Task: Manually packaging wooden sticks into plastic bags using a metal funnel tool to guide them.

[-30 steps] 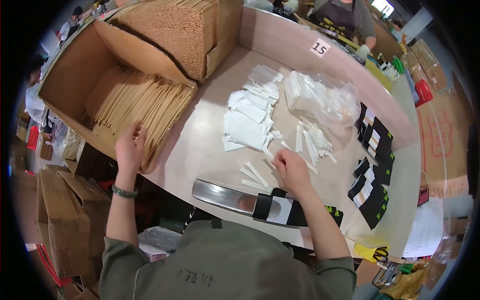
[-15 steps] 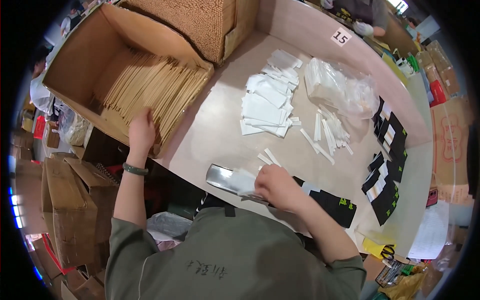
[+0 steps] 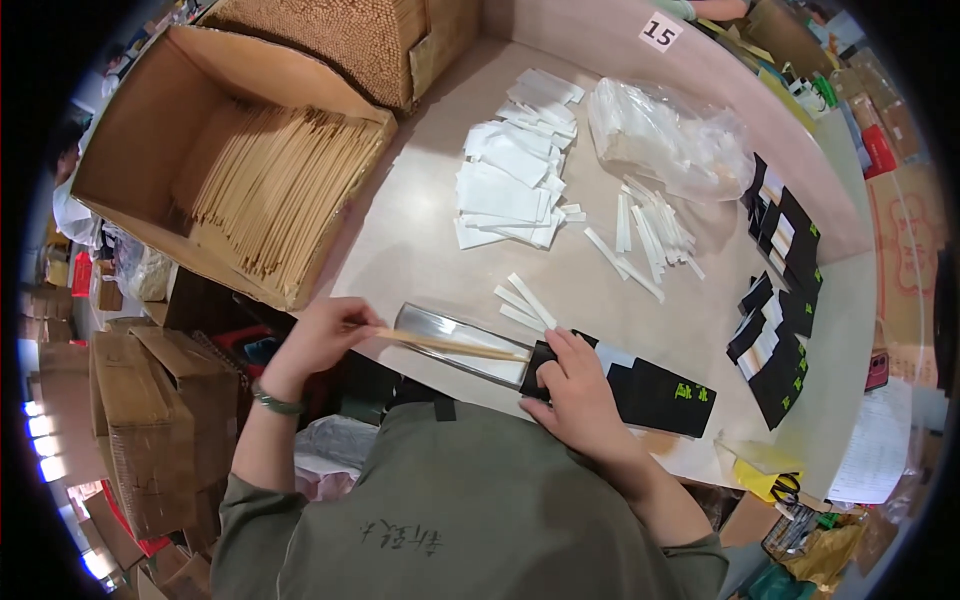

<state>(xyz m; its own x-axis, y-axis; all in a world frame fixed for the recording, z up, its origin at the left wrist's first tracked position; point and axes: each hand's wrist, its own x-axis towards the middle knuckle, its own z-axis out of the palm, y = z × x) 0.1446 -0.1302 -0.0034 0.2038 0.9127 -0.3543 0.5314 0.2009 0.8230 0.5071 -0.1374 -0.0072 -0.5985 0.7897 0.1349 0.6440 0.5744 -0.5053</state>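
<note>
Between the closed fingers of my left hand (image 3: 328, 338) is a pair of wooden chopsticks (image 3: 450, 347), lying lengthwise over a shiny metal trough (image 3: 425, 322) near the table's front edge. Their far tips reach the mouth of a black paper sleeve (image 3: 538, 378) with white inside the trough beside them. My right hand (image 3: 575, 385) grips this sleeve, thumb at the near side and fingers on top. Other black sleeves (image 3: 665, 400) with green lettering fan out to the right, under and beyond that hand. A few white paper strips (image 3: 525, 302) rest just behind the trough.
A cardboard box (image 3: 130, 150) of chopsticks stands at the left, another full box (image 3: 330, 40) behind it. White packets (image 3: 505, 185), loose narrow strips (image 3: 650, 230) and a clear plastic bag (image 3: 670, 135) lie mid-table. Filled black sleeves (image 3: 775, 350) line the right, near yellow-handled scissors (image 3: 785, 488).
My left hand has come out of the chopstick box to the trough, bringing chopsticks. The right hand has shifted slightly right, onto the black sleeve.
</note>
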